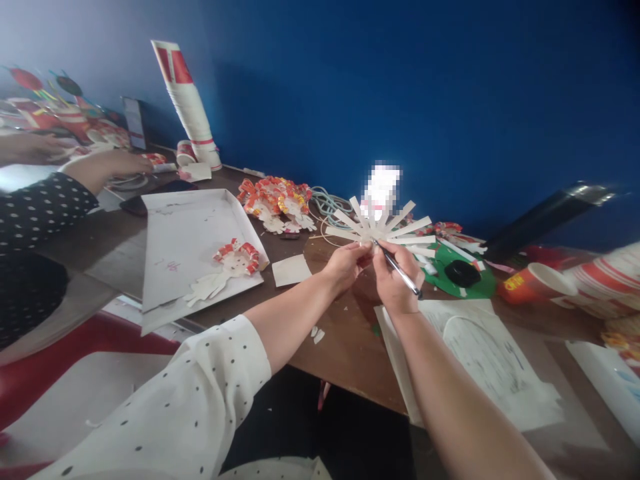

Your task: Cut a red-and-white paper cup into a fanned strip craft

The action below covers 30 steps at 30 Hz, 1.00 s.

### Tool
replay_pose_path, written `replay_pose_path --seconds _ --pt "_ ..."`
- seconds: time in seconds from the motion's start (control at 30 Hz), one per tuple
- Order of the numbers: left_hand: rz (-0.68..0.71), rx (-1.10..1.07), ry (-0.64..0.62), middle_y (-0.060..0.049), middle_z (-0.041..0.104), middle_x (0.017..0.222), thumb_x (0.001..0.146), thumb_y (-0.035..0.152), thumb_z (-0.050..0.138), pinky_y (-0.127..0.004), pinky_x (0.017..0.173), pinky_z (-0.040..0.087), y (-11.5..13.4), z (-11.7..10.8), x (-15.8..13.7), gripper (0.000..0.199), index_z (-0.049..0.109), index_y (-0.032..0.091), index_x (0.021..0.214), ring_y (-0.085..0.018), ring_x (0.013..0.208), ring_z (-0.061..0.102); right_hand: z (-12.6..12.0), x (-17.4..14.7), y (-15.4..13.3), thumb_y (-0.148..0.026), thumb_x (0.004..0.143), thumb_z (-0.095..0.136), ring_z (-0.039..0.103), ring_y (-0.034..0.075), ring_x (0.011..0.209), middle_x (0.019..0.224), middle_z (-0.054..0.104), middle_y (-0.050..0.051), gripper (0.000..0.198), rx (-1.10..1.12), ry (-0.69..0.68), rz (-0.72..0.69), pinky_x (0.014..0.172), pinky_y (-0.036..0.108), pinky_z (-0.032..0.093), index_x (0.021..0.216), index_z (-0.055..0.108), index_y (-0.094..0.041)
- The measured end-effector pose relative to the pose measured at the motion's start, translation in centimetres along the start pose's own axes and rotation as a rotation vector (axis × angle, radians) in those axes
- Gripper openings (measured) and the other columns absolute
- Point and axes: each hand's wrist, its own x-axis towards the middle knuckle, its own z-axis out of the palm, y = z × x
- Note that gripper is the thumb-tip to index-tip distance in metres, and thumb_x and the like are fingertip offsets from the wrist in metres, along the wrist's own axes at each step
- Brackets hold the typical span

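The fingers of my left hand (345, 267) are pinching together on the near side of a pale paper cutout (369, 235), seemingly because its thin middle is needing a firm hold while its strips are fanning out loose beyond my fingers. The fingers of my right hand (397, 290) are curling closely round a silver-and-black pen (400, 272), slanting it so that its far end is pointing in at the cutout's middle, right by my left thumb; whether its tip is touching the paper I cannot tell. My two hands are meeting side by side above the desk (340, 340), probably so that one is steadying the paper for the other.

Left of my fingers a white tray (185, 233) is lying, with a red-trimmed paper figure (237, 260) resting in it, I suppose because the rim is stopping light pieces from straying. Beyond my fingers, to the left, a heap of red-and-white pieces (275, 197) is sitting near a coiled cord (330, 203), perhaps being grouped out of my way. Just right of my fingers a green sheet (487, 283) is carrying a black round thing (463, 273)
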Motion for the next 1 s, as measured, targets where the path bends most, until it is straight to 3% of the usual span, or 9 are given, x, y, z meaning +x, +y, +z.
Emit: replay_pose_path --seconds 1.0 --pt "0.01 0.006 -0.005 -0.001 0.061 0.063 0.072 0.01 0.072 -0.023 0.074 0.044 0.2 0.25 -0.33 0.01 0.064 0.01 0.066 -0.008 0.062 0.056 -0.06 -0.02 0.05 -0.033 0.09 0.057 0.069 0.02 0.088 0.094 0.073 0.009 0.02 0.001 -0.024 -0.019 0.082 0.034 0.055 0.098 0.068 -0.018"
